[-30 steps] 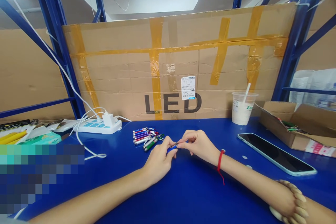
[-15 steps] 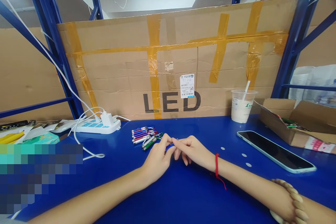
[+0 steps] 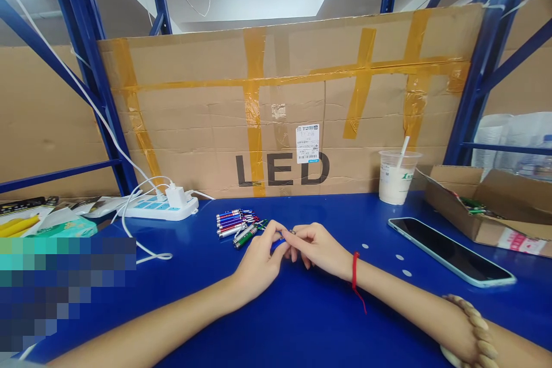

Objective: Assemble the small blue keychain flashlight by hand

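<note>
Blue tube [image 3: 278, 244], left of the phone [image 3: 451, 252] above the blue table [image 3: 276, 322], is clamped in the left hand [image 3: 259, 260]; whether the right hand [image 3: 322, 248] grips, I cannot tell. Cardboard [image 3: 194, 126] stands behind the phone.

Power strip [image 3: 150, 207] left of pen-like items [image 3: 238, 222], cup [image 3: 395, 183] behind phone [image 3: 451, 250], box [image 3: 486, 231] right of cup

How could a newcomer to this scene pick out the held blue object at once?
Below the big cardboard panel marked LED, look at the blue tabletop where the left hand and right hand meet. The small blue object peeks out of the left hand's grip. Unlike the pen-like items bunched on the tabletop to its left, it is held and partly hidden by the hands.
</note>
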`<action>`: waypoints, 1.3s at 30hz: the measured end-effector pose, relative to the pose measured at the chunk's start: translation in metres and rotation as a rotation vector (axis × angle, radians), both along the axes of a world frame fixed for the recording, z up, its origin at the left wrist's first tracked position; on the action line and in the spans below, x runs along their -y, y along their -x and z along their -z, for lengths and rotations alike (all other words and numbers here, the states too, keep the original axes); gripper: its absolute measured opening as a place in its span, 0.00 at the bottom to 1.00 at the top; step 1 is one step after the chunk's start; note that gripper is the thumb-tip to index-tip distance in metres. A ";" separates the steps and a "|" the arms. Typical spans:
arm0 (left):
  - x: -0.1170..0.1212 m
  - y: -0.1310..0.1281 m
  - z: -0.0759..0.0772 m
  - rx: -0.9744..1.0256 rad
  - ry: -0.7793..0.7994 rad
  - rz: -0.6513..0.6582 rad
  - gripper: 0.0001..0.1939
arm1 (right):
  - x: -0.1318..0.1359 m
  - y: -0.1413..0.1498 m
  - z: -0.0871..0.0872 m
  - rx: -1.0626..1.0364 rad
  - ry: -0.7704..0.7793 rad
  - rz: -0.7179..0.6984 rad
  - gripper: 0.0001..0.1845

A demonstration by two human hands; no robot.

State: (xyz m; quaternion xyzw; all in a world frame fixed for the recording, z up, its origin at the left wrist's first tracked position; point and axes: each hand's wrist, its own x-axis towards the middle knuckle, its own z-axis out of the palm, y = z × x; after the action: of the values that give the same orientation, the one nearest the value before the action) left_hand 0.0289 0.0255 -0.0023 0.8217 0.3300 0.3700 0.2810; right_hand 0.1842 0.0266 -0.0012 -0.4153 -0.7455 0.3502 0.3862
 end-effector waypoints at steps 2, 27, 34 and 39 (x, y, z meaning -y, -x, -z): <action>0.000 0.001 0.000 -0.017 -0.002 -0.008 0.03 | 0.001 -0.001 0.000 0.046 -0.028 0.021 0.27; -0.004 0.003 0.003 -0.134 -0.063 -0.131 0.11 | 0.002 -0.001 -0.005 0.087 -0.169 0.295 0.20; -0.005 0.002 0.002 -0.119 -0.035 -0.142 0.10 | 0.001 0.000 -0.005 -0.039 -0.195 0.196 0.13; -0.005 0.002 0.002 -0.101 -0.032 -0.140 0.08 | -0.003 -0.003 -0.002 -0.092 -0.193 0.145 0.14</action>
State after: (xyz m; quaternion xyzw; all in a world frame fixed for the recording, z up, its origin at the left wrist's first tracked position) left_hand 0.0271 0.0304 -0.0048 0.8187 0.3946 0.3519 0.2241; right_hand 0.1873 0.0295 0.0005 -0.4124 -0.7252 0.2668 0.4825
